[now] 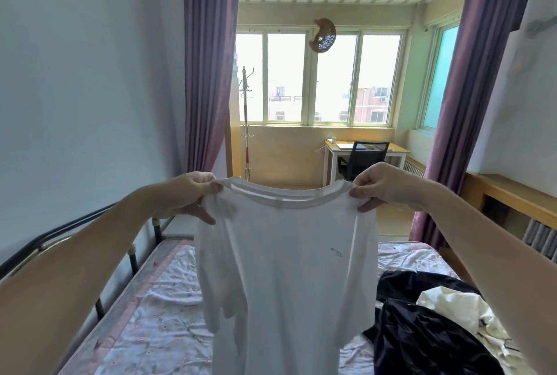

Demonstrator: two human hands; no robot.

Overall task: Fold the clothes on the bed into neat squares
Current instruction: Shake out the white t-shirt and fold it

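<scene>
Bed (pixel 156 308) under floral sheet, dark clothes (pixel 422 323) piled beside the white shirt (pixel 286 278) my left hand (pixel 184 197) and right hand (pixel 382 184) fingers pinch above it; possibly cream fabric (pixel 461 311) too.

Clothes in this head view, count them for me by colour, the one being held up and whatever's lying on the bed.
White: 1, the white cotton T-shirt, held up by the shoulders in the left hand and right hand
Black: 1, the shiny black garment crumpled on the bed
Cream: 1, the cream crumpled garment lying on it
Total: 3
</scene>
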